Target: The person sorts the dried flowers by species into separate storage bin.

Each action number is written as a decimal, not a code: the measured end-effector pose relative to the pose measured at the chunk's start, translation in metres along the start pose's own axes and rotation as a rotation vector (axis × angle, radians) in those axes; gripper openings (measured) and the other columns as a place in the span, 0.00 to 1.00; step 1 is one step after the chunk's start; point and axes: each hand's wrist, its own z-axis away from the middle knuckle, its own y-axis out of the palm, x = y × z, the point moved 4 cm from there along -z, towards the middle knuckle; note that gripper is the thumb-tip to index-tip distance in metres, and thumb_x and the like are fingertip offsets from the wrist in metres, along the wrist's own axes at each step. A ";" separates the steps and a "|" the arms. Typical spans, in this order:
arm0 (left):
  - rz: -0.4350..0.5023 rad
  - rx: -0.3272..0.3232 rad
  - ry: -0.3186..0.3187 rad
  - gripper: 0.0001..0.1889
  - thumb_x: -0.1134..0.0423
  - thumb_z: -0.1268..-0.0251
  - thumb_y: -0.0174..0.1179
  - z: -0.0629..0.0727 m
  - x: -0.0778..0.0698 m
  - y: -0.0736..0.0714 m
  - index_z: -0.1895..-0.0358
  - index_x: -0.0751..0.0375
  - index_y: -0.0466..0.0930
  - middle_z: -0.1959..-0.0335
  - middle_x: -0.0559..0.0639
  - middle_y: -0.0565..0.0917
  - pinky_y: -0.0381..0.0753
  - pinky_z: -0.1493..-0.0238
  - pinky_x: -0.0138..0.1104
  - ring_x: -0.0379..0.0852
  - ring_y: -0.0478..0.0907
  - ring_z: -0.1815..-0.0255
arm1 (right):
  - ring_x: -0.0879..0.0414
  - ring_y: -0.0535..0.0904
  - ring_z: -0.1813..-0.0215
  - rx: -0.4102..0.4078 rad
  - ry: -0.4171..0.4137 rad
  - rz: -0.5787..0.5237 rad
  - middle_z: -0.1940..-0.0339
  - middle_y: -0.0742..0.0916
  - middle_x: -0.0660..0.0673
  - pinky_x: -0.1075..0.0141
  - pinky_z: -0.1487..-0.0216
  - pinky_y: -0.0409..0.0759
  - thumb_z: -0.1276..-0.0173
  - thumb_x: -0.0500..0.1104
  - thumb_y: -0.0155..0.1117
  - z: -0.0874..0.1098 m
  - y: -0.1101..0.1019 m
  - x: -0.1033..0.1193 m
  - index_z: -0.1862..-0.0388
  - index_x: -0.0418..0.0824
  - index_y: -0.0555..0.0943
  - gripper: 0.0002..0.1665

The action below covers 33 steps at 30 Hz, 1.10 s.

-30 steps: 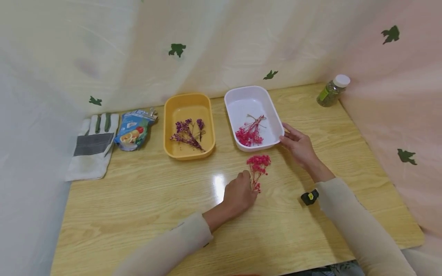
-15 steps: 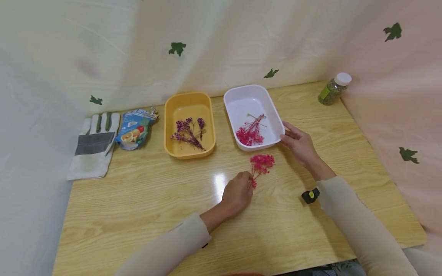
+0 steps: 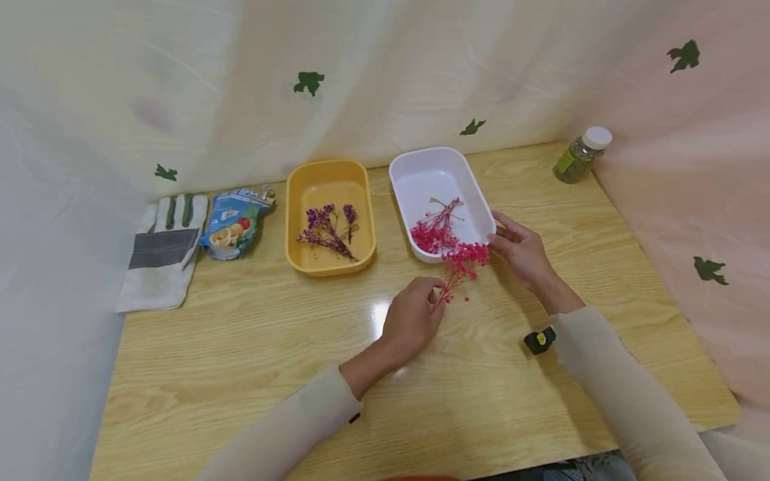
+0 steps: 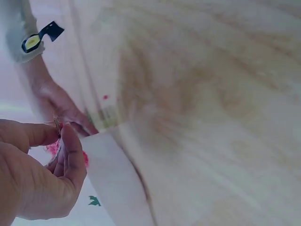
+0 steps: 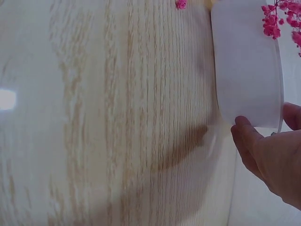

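Observation:
My left hand (image 3: 412,319) pinches the stems of a pink dried-flower sprig (image 3: 466,258) between thumb and fingertips. The blossoms overlap the near rim of a white plastic tray (image 3: 442,184) in the head view. Inside that tray lies another pink bunch (image 3: 432,232), its stems toward the back. At the near right corner my right hand (image 3: 525,259) holds the tray; in the right wrist view its fingers (image 5: 249,136) are against the outer wall and the thumb is at the rim. A small pink blossom (image 3: 466,299) shows apart from the sprig.
Left of the white tray stands a yellow tray (image 3: 331,272) with purple dried flowers (image 3: 325,234). Farther left are a blue pouch (image 3: 236,224) with a clip and a white-and-grey glove (image 3: 161,260). A white-capped jar (image 3: 580,157) stands back right. Curtains border the wooden table (image 3: 240,374).
My left hand has carried the pink sprig forward and slightly right, from above the table to the white tray's near rim. A small blossom has come loose. My right hand stays at the tray.

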 end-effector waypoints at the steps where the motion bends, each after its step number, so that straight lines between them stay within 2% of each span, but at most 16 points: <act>1: 0.004 -0.001 0.006 0.13 0.66 0.40 0.65 -0.001 -0.002 -0.001 0.51 0.58 0.81 0.67 0.47 0.80 0.76 0.71 0.27 0.38 0.76 0.70 | 0.60 0.81 0.50 0.002 0.002 -0.001 0.47 0.80 0.41 0.71 0.48 0.80 0.31 0.32 0.58 0.000 0.000 0.000 0.26 0.36 0.60 0.36; 4: 0.017 0.031 0.021 0.13 0.67 0.40 0.65 0.001 -0.007 -0.002 0.52 0.58 0.82 0.67 0.46 0.80 0.74 0.71 0.25 0.37 0.76 0.70 | 0.61 0.81 0.51 0.009 0.008 -0.005 0.43 0.77 0.35 0.72 0.49 0.80 0.30 0.32 0.58 0.000 0.001 -0.001 0.26 0.37 0.60 0.36; 8: 0.047 0.082 0.051 0.13 0.68 0.40 0.64 0.006 -0.016 0.001 0.51 0.60 0.82 0.68 0.46 0.80 0.74 0.71 0.23 0.37 0.76 0.70 | 0.56 0.79 0.45 -0.007 0.027 0.053 0.34 0.70 0.27 0.66 0.42 0.77 0.30 0.34 0.58 0.001 0.000 0.000 0.25 0.39 0.60 0.35; 12: 0.078 0.062 0.057 0.13 0.67 0.39 0.64 0.000 -0.019 -0.002 0.51 0.60 0.82 0.68 0.46 0.80 0.73 0.72 0.22 0.37 0.76 0.71 | 0.55 0.78 0.46 -0.029 0.033 0.088 0.33 0.69 0.26 0.70 0.48 0.80 0.29 0.35 0.58 0.001 -0.001 0.000 0.26 0.41 0.61 0.34; 15: 0.141 0.024 0.039 0.13 0.68 0.38 0.64 -0.015 -0.016 -0.011 0.51 0.62 0.82 0.68 0.48 0.81 0.74 0.71 0.22 0.38 0.77 0.72 | 0.60 0.80 0.49 -0.021 0.025 0.041 0.38 0.75 0.33 0.73 0.52 0.82 0.29 0.34 0.57 0.001 0.000 0.000 0.26 0.39 0.61 0.34; 19: 0.254 -0.016 -0.020 0.13 0.69 0.39 0.65 -0.041 -0.006 -0.022 0.51 0.66 0.82 0.67 0.52 0.82 0.78 0.68 0.22 0.41 0.79 0.69 | 0.60 0.78 0.47 -0.009 0.041 0.009 0.44 0.78 0.44 0.68 0.42 0.77 0.30 0.33 0.57 0.000 0.001 0.000 0.26 0.39 0.61 0.34; 20: 0.277 -0.026 -0.040 0.13 0.70 0.39 0.65 -0.047 -0.003 -0.024 0.51 0.66 0.82 0.66 0.53 0.83 0.79 0.67 0.23 0.43 0.79 0.68 | 0.59 0.76 0.45 -0.011 0.054 0.019 0.43 0.78 0.44 0.67 0.40 0.75 0.29 0.33 0.57 0.000 0.001 -0.001 0.26 0.40 0.61 0.34; 23: 0.313 -0.062 -0.100 0.13 0.70 0.40 0.65 -0.064 0.005 -0.029 0.52 0.67 0.82 0.66 0.54 0.84 0.80 0.67 0.24 0.44 0.79 0.67 | 0.52 0.72 0.38 -0.018 0.091 0.051 0.35 0.72 0.36 0.65 0.36 0.72 0.29 0.34 0.57 -0.001 0.001 -0.003 0.25 0.43 0.62 0.34; 26: 0.323 -0.089 -0.144 0.12 0.69 0.40 0.66 -0.077 0.010 -0.030 0.53 0.65 0.83 0.66 0.53 0.84 0.79 0.67 0.26 0.43 0.78 0.68 | 0.48 0.68 0.33 -0.018 0.119 0.074 0.29 0.66 0.32 0.63 0.35 0.70 0.28 0.35 0.56 -0.001 0.002 -0.004 0.25 0.44 0.61 0.34; 33: 0.317 -0.097 -0.298 0.13 0.67 0.39 0.65 -0.104 0.021 -0.022 0.51 0.63 0.84 0.67 0.50 0.83 0.79 0.71 0.27 0.41 0.77 0.71 | 0.51 0.71 0.37 -0.016 0.101 0.059 0.30 0.65 0.28 0.61 0.34 0.68 0.29 0.33 0.56 -0.002 0.004 -0.002 0.25 0.43 0.60 0.35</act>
